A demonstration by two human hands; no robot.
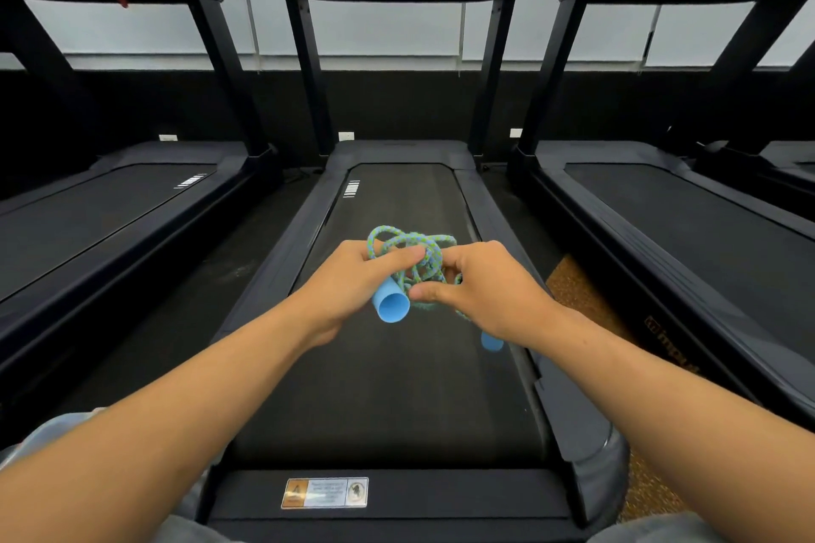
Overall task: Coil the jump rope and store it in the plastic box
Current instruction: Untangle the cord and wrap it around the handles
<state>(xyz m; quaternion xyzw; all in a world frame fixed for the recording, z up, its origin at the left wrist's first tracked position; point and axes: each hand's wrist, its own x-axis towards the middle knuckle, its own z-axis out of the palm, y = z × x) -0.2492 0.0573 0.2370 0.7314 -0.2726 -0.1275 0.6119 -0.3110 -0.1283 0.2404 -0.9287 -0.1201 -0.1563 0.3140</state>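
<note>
A row of black treadmills fills the room; the middle black treadmill belt (397, 388) lies beneath both hands. At twelve o'clock of the left hand (348, 291), the soft, light blue-green braided jump rope (410, 254) bunches loosely; its fingers grasp a blue plastic handle (390, 304). The right hand (480, 291) pinches strands. Best held at the handles.

The jump rope (408, 254), a blue-and-green braided cord bunched in loose tangled loops, is held above a treadmill belt, one light-blue tubular handle (391, 303) pointing toward the camera, the other (491, 341) hanging lower.
</note>
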